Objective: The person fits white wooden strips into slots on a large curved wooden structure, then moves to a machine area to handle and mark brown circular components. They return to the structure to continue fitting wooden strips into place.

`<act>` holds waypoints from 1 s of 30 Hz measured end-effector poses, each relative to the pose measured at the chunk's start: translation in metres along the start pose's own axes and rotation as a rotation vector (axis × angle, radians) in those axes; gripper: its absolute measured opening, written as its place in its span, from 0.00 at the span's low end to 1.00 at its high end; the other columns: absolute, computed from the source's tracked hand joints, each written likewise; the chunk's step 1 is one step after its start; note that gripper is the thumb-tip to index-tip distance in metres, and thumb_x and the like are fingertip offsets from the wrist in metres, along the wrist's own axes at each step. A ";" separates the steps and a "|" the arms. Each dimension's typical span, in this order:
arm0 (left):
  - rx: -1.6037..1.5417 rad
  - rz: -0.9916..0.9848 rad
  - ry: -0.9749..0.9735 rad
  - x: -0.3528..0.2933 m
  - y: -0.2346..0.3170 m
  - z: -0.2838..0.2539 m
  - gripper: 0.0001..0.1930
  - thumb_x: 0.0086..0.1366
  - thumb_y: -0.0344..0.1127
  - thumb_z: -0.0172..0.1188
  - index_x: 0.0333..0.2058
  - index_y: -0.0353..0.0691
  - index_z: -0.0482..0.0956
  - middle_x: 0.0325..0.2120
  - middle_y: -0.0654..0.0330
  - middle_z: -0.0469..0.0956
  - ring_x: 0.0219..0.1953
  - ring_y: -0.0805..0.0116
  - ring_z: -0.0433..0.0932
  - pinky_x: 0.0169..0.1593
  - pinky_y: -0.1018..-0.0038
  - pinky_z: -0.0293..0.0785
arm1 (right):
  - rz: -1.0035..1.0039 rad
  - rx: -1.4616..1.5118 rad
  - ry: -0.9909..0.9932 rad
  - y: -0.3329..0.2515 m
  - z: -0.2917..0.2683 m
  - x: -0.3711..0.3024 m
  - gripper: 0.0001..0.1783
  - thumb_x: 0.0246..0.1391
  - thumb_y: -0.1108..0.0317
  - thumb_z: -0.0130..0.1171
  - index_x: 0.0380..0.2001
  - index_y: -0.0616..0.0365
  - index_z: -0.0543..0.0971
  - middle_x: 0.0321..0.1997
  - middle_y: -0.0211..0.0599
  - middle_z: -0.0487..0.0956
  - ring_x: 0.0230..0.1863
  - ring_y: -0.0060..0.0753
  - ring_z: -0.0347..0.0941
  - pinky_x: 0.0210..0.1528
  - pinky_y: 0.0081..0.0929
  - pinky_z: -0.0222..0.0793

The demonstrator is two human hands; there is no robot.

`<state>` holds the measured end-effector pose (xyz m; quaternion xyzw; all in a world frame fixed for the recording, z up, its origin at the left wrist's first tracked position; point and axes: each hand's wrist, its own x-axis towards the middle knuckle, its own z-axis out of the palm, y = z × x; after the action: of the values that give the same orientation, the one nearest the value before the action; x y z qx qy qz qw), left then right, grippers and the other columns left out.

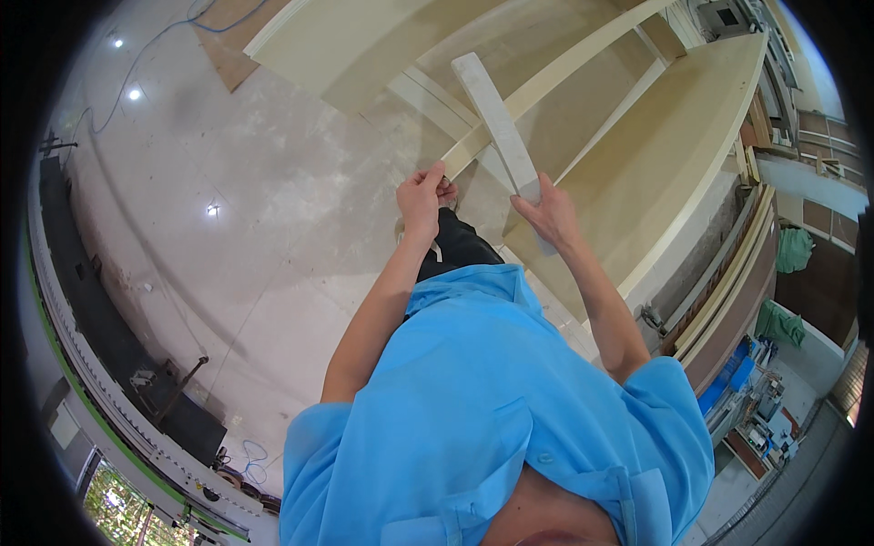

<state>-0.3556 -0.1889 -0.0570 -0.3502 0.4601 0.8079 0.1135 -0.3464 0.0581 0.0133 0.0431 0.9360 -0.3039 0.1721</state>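
My left hand (421, 202) is closed, thumb and fingers pinching the near end of a long, narrow cream strip (569, 65). The strip runs away from me to the far right, among large cream panels. In my right hand (550, 217) is a flat whitish bar (494, 116), gripped near its lower end with the thumb on top. This bar lies across the strip a little beyond my left hand; whether the two touch I cannot tell. What the bar is made of does not show clearly.
A large cream panel (651, 155) slopes along my right side, and another (350, 45) stands at the far left. Stacked boards (728, 278) lie farther right. A long dark machine beam (109, 305) edges the left. A blue hose (132, 77) crosses the pale floor (264, 227).
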 end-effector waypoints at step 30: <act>1.027 0.625 -0.153 0.045 0.055 0.101 0.22 0.80 0.51 0.56 0.58 0.38 0.80 0.51 0.49 0.83 0.51 0.52 0.83 0.58 0.62 0.76 | -0.229 -0.032 0.134 0.078 -0.146 0.123 0.38 0.63 0.50 0.67 0.71 0.49 0.69 0.46 0.50 0.85 0.38 0.54 0.85 0.41 0.47 0.80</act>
<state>-0.4628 -0.1425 -0.0178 -0.0397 0.8629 0.5004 0.0579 -0.4903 0.2036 0.0370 -0.0465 0.9490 -0.3029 0.0739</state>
